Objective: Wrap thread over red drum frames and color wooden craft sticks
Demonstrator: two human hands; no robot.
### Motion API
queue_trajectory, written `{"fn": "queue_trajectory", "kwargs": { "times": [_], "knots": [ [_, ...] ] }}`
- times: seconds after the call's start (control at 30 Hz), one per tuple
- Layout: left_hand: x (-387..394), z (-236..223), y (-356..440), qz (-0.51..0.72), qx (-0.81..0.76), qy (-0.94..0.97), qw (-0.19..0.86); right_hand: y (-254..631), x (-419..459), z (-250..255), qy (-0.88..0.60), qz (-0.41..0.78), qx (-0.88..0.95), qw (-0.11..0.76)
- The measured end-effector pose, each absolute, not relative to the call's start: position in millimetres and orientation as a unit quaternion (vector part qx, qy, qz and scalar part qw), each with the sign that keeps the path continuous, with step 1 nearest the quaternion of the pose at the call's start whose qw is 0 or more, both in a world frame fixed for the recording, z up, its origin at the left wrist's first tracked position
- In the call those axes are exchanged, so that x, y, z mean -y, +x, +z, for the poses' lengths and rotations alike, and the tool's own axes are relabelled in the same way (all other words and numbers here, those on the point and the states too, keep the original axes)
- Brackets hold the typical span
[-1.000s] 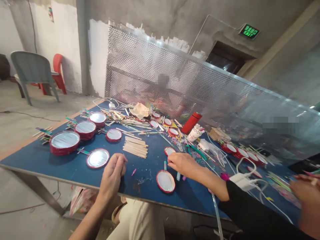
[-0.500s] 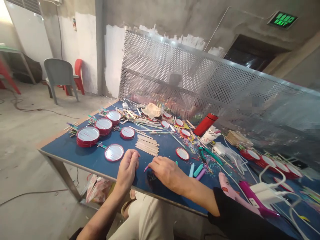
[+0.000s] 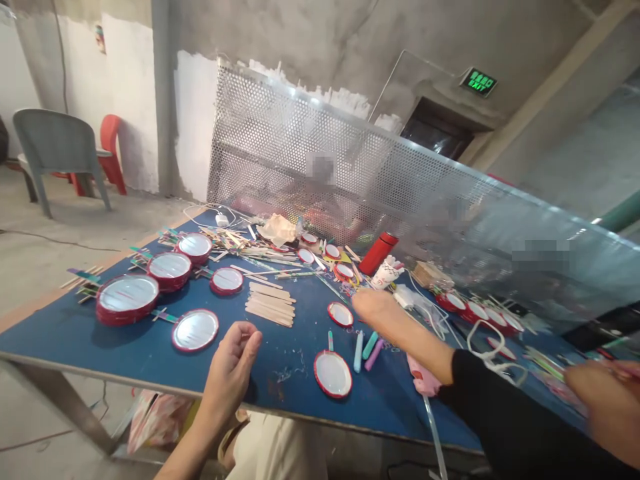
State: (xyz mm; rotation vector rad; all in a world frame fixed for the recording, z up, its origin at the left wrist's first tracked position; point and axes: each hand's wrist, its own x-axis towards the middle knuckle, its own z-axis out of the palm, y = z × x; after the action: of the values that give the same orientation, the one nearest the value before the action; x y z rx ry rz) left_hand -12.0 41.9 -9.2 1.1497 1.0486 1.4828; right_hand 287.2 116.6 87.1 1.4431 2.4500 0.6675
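My left hand (image 3: 234, 363) rests over the front part of the table with its fingers curled in; whatever they may hold is hidden. Stretched forward, my right hand (image 3: 369, 305) is over the pile of small coloured bands (image 3: 347, 288); its fingers are blurred and out of sight. Between the hands and nearer the front edge lies a round white disc with a red rim (image 3: 333, 375) and a short teal handle. Close to my left hand are a similar handled disc (image 3: 195, 331) and a row of wooden craft sticks (image 3: 270, 305).
Stacked red-rimmed discs (image 3: 127, 299) stand at the left. Several marker-like sticks (image 3: 359, 352) and a pink glue gun (image 3: 424, 379) lie near my right forearm. A red flask (image 3: 379, 253) and a paper cup (image 3: 387, 272) stand before the mesh panel (image 3: 280, 133). Another person's hand (image 3: 607, 407) is at the right.
My right hand has moved away from my left hand, forward and right to the bands. The handled disc now shows on the table. Another person's hand has appeared at right; the view has shifted right.
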Motion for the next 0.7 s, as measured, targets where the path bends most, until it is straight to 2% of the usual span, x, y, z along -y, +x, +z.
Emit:
{"fn": "queue_trajectory", "kwargs": {
  "times": [0.1, 0.2, 0.4, 0.7],
  "knots": [
    [-43, -10, -13, 0.59, -0.431, 0.489, 0.476, 350, -123, 111, 0.597, 0.18, -0.77, 0.132],
    [-43, -10, -13, 0.577, -0.438, 0.499, 0.475, 374, -119, 124, 0.666, 0.151, -0.723, 0.104],
    [-41, -4, -16, 0.518, -0.437, 0.538, 0.5, 354, -102, 125, 0.71, 0.157, -0.687, 0.021],
    [-43, 1, -20, 0.437, -0.418, 0.591, 0.534, 342, -79, 107, 0.714, 0.117, -0.69, 0.004]
  ]
}}
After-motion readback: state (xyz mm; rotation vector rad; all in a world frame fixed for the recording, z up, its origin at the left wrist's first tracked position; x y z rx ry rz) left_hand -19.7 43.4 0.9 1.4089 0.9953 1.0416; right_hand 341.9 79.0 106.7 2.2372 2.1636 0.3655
